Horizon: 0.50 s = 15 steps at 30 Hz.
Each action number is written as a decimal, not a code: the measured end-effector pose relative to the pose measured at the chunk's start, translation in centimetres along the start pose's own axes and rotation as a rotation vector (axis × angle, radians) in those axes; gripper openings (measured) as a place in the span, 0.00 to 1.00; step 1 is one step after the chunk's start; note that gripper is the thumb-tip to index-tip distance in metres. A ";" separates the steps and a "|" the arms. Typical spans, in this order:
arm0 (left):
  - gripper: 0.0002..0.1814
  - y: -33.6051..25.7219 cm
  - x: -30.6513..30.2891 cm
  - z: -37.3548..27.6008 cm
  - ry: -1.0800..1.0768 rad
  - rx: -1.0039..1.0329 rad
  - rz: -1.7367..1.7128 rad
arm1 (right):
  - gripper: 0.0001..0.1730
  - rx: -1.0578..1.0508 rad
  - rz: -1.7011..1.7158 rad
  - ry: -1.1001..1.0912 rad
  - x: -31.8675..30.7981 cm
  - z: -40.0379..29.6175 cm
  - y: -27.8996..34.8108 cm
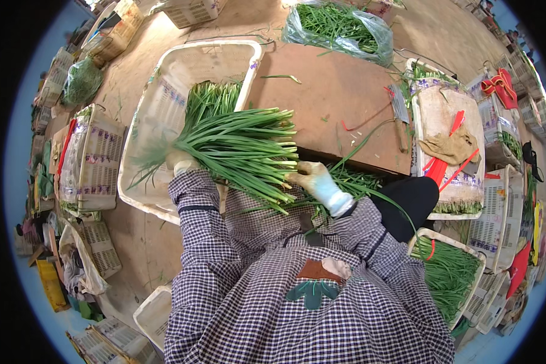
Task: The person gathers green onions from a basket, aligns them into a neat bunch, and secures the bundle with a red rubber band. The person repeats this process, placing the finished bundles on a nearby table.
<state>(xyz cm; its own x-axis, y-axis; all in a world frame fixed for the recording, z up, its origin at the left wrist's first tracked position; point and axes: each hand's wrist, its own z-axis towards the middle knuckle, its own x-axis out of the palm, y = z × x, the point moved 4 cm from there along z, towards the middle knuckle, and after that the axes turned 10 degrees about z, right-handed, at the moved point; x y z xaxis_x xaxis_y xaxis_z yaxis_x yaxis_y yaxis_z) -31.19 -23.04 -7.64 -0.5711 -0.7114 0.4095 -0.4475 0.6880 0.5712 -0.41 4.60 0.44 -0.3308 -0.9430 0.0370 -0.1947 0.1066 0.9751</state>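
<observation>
My left hand (180, 160) is gloved and wraps the leafy part of a bunch of green chives (241, 152), holding it level. The leaf tips beyond that hand are blurred. Pale cut stem ends fan out towards my right hand (317, 181), in a worn white and light blue glove. Its fingertips meet the lower stem ends; whether they pinch a stem cannot be made out. Below the bunch, a white plastic crate (139, 123) holds more chives (214, 98), lying against its right side. Loose chives (352, 179) lie beside my right wrist, partly hidden.
A brown board (321, 91) stands ahead, bearing a knife (399, 116) near its right edge. Behind it is a plastic bag of chives (341, 27). At right, red strips (438, 172) and a tan glove (450, 145) lie on a covered crate (473, 104); another crate (473, 277) holds chives.
</observation>
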 end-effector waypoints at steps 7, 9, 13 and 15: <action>0.21 7.2 -0.2 -9.2 0.738 0.243 1.763 | 0.11 0.270 0.376 0.136 -0.6 1.5 -0.6; 0.22 7.4 -0.4 -10.2 0.800 0.188 1.808 | 0.11 0.304 0.481 0.088 -0.7 2.0 -1.1; 0.19 6.9 -0.1 -9.9 0.820 0.161 1.825 | 0.11 0.265 0.321 0.139 -1.2 1.8 -1.1; 0.18 6.8 0.0 -10.2 0.810 0.134 1.871 | 0.11 0.239 0.294 0.164 -1.1 1.6 -1.1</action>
<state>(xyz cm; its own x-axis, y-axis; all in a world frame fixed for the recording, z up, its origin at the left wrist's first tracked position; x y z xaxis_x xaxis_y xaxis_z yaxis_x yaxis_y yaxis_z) -27.27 -19.79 3.49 0.0568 0.8684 0.4926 0.1416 0.4814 -0.8650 -1.29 5.99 -0.97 -0.2569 -0.8971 0.3595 -0.3296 0.4310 0.8400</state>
